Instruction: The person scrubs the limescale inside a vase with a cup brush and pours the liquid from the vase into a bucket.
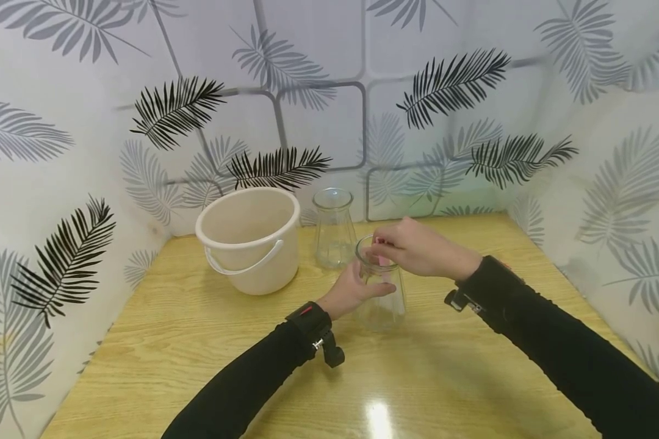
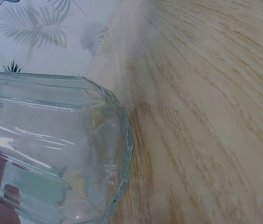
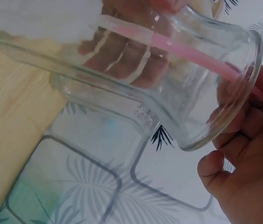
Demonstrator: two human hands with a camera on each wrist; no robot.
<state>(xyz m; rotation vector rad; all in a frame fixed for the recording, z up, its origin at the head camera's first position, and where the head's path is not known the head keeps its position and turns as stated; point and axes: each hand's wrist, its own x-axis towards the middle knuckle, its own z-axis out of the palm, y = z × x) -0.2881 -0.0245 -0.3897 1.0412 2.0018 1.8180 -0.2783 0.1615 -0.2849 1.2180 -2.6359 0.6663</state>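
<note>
Leaf-print walls point(image 1: 324, 49) back your desk point(image 1: 198, 366); right of the bucket point(image 1: 280, 271), your left hand point(image 1: 354, 289) grips the near vase point(image 1: 381, 311) while your right hand point(image 1: 417, 247) pinches a brush point(image 3: 187, 51) (pink handle, white head) reaching into it.

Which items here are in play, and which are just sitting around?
In use:
front glass vase, gripped by the left hand
pink-handled tool inside it, held by the right hand

Untouched, maybe for later:
second glass vase
cream bucket
</note>
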